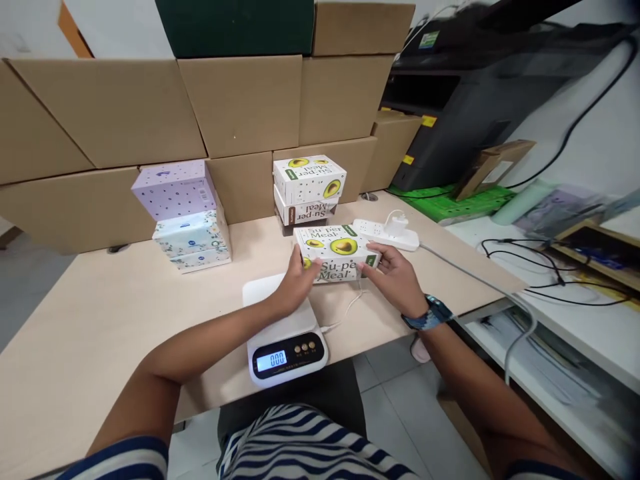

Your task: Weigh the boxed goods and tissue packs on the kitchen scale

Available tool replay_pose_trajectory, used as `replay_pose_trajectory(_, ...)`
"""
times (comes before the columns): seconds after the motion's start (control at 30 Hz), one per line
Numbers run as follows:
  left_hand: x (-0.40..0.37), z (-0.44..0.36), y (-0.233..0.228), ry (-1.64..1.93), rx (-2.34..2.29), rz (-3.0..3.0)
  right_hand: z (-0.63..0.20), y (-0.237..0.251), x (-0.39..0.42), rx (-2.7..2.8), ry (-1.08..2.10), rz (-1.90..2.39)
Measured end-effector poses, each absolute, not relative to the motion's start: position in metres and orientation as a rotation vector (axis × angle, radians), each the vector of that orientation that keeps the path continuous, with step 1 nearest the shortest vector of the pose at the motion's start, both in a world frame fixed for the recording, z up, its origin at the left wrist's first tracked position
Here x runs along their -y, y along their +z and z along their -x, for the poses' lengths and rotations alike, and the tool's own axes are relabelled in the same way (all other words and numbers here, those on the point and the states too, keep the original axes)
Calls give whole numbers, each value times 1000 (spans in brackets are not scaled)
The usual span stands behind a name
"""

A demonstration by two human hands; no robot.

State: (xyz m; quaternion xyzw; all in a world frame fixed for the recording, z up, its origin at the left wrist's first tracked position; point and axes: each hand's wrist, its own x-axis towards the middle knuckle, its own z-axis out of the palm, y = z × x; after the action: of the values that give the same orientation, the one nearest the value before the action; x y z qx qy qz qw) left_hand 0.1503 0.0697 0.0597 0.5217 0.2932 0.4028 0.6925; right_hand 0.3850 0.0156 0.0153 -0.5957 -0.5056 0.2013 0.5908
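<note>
Both hands hold a white "Su-per Meal" box (pixel 336 252) with avocado pictures, just beyond the white digital scale (pixel 286 333). My left hand (pixel 296 280) grips the box's left end, over the scale's platform. My right hand (pixel 393 275), with a blue watch at the wrist, grips the right end. The scale's display reads 000 and its platform is bare. Two more boxes of the same kind (pixel 309 188) are stacked behind.
A stack of tissue boxes (pixel 186 213) stands at the left of the beige table (pixel 100 320). Large cardboard cartons (pixel 235 100) line the back. A white power strip (pixel 385 232) lies to the right, a black printer (pixel 465 113) behind it, cables on the side desk.
</note>
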Motion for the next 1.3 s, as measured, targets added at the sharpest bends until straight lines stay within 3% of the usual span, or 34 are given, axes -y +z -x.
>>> replay_pose_trajectory(0.13,-96,-158,50,886,-755,-1096,-404,0,-48,1426,252,1401)
replay_pose_trajectory(0.47,-124,-132,68,834,-858,-1155,-403,-13,-96,1712,106,1354)
replay_pose_trajectory(0.63,-108,-68,68,990,-1020,-1282,-395,-16,-88,1764,-2,1411)
replay_pose_trajectory(0.8,-88,32,48,1364,-1264,-2028,-385,-10,-77,1740,-80,1471)
replay_pose_trajectory(0.9,-90,83,31,1489,-1517,-1977,-355,10,-78,1710,-119,1434)
replay_pose_trajectory(1.07,-128,116,38,1570,-1611,-1407,-256,52,-111,1651,301,1130)
replay_pose_trajectory(1.17,-163,121,63,1621,-1575,-1300,-200,72,-156,1502,645,1085)
replay_pose_trajectory(1.3,-210,124,101,1688,-1507,-1233,-154,100,-225,1391,817,1130)
